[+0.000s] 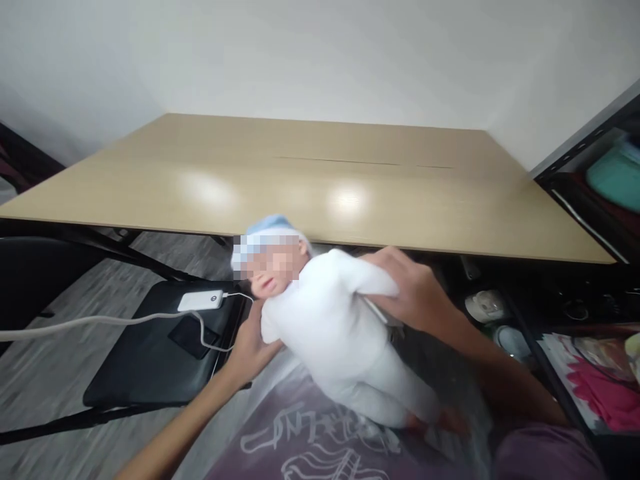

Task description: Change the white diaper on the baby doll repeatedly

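A baby doll (pixel 330 327) in a white long-sleeved suit and a pale blue and white cap (pixel 275 227) is held up in front of my body, tilted, with its head toward the upper left and its feet toward the lower right. My left hand (pixel 253 347) grips it at the shoulder and arm on the left side; the fingertips are partly hidden behind it. With my right hand (pixel 407 290) I hold the doll's other arm, fingers closed round the sleeve. The doll's head is in front of the table's near edge.
A wooden-topped table (pixel 280 187) stands ahead against a white wall. On the left, a black chair (pixel 145 360) carries a white power bank (pixel 200 301) with a cable, and a dark phone-like slab (pixel 193 337). Shelves with a pink item (pixel 607 397) stand at right.
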`<action>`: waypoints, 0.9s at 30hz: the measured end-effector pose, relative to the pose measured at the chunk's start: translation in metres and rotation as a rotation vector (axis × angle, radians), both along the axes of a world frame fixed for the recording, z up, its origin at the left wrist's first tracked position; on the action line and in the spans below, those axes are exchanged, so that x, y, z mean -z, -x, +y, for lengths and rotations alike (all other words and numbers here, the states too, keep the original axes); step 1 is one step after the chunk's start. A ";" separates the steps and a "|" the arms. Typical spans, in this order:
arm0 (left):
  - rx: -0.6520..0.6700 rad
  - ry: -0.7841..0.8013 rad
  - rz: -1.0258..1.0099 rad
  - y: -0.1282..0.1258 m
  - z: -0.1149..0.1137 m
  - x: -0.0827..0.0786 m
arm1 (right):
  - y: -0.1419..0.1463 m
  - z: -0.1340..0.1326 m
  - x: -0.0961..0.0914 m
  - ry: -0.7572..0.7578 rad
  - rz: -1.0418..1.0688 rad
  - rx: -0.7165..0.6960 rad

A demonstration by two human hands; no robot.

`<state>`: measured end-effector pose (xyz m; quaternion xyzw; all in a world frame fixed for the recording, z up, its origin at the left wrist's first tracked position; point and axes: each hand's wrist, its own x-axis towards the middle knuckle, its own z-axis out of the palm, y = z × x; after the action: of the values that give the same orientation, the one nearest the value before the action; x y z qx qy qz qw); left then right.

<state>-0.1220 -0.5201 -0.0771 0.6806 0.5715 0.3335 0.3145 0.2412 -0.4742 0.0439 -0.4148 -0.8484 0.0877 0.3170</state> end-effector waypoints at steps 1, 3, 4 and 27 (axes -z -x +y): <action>0.042 -0.007 0.057 0.000 0.015 -0.015 | -0.008 0.004 -0.005 -0.015 -0.013 0.058; 0.110 -0.011 0.194 -0.002 0.050 -0.042 | -0.025 0.018 -0.008 -0.035 -0.045 0.161; 0.135 -0.013 0.265 -0.005 0.068 -0.054 | -0.034 0.027 -0.006 -0.043 -0.057 0.198; 0.181 -0.364 0.615 0.001 0.274 -0.046 | -0.119 0.149 0.080 0.092 -0.059 0.390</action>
<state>-0.1229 -0.2459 -0.0308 0.8417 0.5081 0.1802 0.0298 0.3606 -0.3247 -0.0360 -0.5877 -0.7560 0.0510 0.2837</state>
